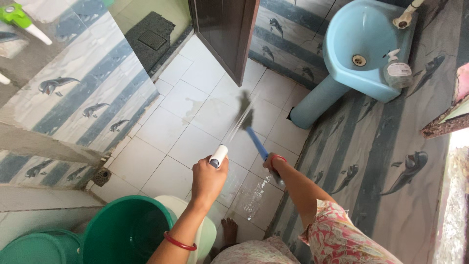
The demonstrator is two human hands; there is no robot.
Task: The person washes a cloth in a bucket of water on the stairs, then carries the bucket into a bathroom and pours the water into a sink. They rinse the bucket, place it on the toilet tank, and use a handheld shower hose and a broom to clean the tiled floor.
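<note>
- Floor (pixel 195 102) of white tiles: wet sheen and a puddle patch near the person's feet, drier-looking tiles toward the door (pixel 225 29). Judging by that, washing is partway; the far tiles and the corner by the drain (pixel 101 176) look untouched.
- Left hand (pixel 207 177) closed round a white spray nozzle (pixel 218 156), arm stretched forward over the green bucket (pixel 128 230), wrist level, red bangle (pixel 179 242) on forearm. Water jet (pixel 240 122) leaves the nozzle toward mid-floor.
- Right hand (pixel 272 164) gripped tight on a blue handle (pixel 257 143) of a brush; brush head (pixel 245 112) blurred, on or just above tiles near floor centre, cannot tell if touching.
- Right arm extended and angled left, elbow slightly bent, patterned sleeve (pixel 337 234) at the elbow.
- Jet and brush head meet at about the same tile.
- Blue sink (pixel 342 54) on its pedestal stands right of the brush, well apart; soap bottle (pixel 398 71) on its rim.
- Bare foot (pixel 228 230) visible on wet tile below the hands.
</note>
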